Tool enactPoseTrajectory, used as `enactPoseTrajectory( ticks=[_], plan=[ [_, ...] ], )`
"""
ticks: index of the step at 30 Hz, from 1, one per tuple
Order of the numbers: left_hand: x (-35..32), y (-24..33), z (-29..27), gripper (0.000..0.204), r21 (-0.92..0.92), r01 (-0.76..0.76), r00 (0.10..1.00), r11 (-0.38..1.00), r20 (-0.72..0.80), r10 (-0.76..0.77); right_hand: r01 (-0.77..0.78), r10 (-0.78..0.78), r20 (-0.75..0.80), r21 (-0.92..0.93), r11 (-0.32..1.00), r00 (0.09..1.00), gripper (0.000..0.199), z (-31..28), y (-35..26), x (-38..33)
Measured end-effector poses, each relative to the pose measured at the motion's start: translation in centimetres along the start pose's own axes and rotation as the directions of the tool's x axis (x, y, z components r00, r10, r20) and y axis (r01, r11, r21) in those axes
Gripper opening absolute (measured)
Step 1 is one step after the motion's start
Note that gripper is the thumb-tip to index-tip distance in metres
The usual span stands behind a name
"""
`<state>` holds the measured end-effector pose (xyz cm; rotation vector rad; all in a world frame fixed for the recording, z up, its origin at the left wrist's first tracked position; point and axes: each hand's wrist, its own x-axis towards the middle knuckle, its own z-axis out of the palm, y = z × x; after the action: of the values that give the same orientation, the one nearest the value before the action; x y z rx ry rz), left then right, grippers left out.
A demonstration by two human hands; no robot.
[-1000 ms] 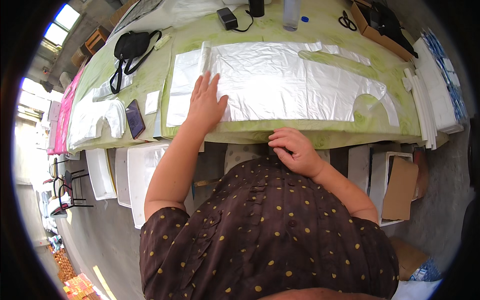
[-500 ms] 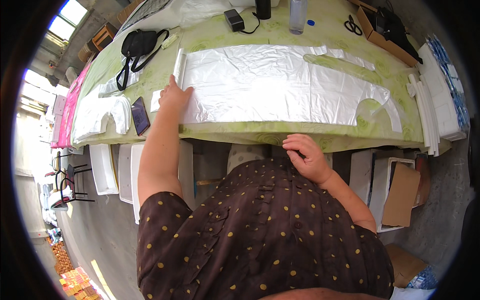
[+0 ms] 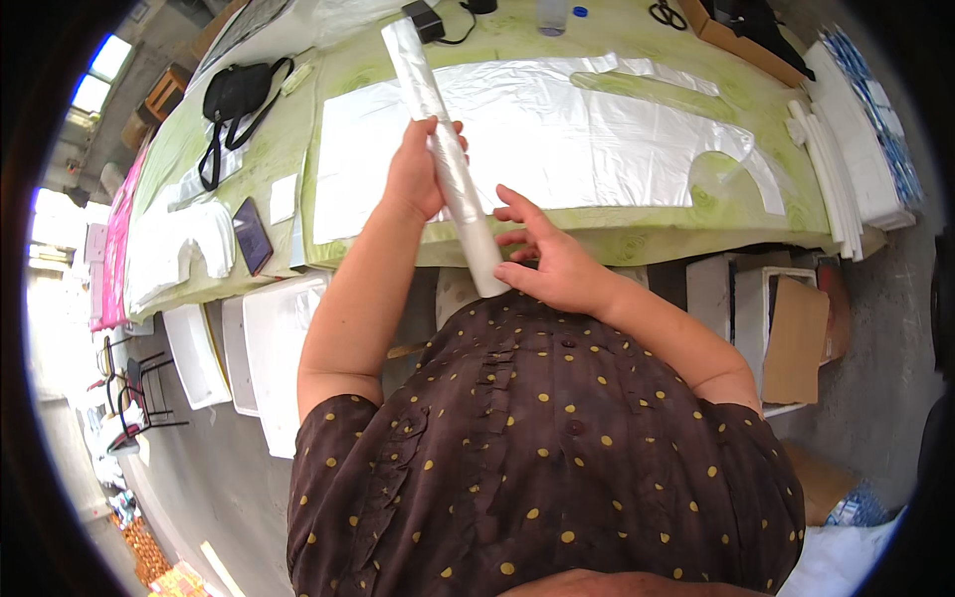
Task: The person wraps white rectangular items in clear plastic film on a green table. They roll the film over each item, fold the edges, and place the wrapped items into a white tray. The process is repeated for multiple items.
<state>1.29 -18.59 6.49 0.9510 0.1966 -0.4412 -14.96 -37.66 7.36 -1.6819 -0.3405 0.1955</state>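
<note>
My left hand (image 3: 418, 171) is wrapped around the middle of a thin roll of whitish plastic film (image 3: 456, 179), lifted and tilted above the table's near edge. The roll's upper end points away and to the left; its lower end hangs in front of my body. Close beside that lower end is my right hand (image 3: 552, 261), fingers spread and thumb near the roll; whether it touches, I cannot tell. Beneath and beyond lies a flat, shiny plastic bag (image 3: 557, 129) with two handle strips at its right end.
On the green patterned tablecloth (image 3: 348, 75) are a black pouch (image 3: 237, 95), a phone (image 3: 253, 237), stacked white bags (image 3: 179, 244), a black adapter (image 3: 424, 20), a bottle (image 3: 551, 15) and scissors (image 3: 667, 14). White boxes (image 3: 284, 348) stand below the table.
My left hand has taken the roll from the bag's left end and lifted it toward my body. My right hand has moved left and up to the roll's lower end.
</note>
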Motion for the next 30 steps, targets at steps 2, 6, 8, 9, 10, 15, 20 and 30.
enactPoseTrajectory(
  ticks=[2,6,8,9,10,15,20,30],
  plan=[
    [0.5,-2.6,2.0,0.04,-0.063,-0.042,0.998,0.997,-0.047,0.039,-0.117,0.117,0.02,0.027,0.993,0.993,0.081,-0.2,-0.7,0.2],
    [-0.8,-4.9,5.8,0.076,0.275,-0.21,0.969,0.938,-0.071,0.237,-0.192,0.192,-0.061,0.003,0.981,0.98,0.077,-1.1,1.2,-0.6],
    [1.4,-7.1,4.4,0.056,0.618,-0.314,0.928,0.721,0.04,0.37,-0.195,0.188,-0.121,-0.052,0.979,0.975,0.074,-1.6,1.7,-1.1],
    [2.0,-8.0,4.3,0.049,0.797,-0.391,0.865,0.461,0.147,0.48,-0.183,0.17,-0.136,-0.089,0.979,0.976,0.073,-1.9,2.2,-1.4],
    [2.7,-8.8,4.0,0.043,0.846,-0.455,0.804,0.279,0.255,0.538,-0.172,0.152,-0.15,-0.126,0.977,0.977,0.073,-2.3,3.0,-1.8],
    [6.0,-7.7,2.7,0.05,0.819,-0.56,0.748,0.121,0.438,0.5,-0.294,0.268,-0.206,-0.107,0.95,0.941,0.071,-4.8,3.6,-4.7],
    [9.7,-1.4,3.1,0.061,0.814,-0.138,0.965,0.564,-0.018,0.262,-0.38,0.36,-0.225,-0.05,0.924,0.905,0.069,-6.4,2.5,-7.2],
    [14.0,2.3,4.3,0.019,0.807,0.192,0.976,0.558,-0.098,-0.195,-0.382,0.337,-0.198,-0.267,0.885,0.92,0.075,-7.1,1.1,-8.1]
  ],
)
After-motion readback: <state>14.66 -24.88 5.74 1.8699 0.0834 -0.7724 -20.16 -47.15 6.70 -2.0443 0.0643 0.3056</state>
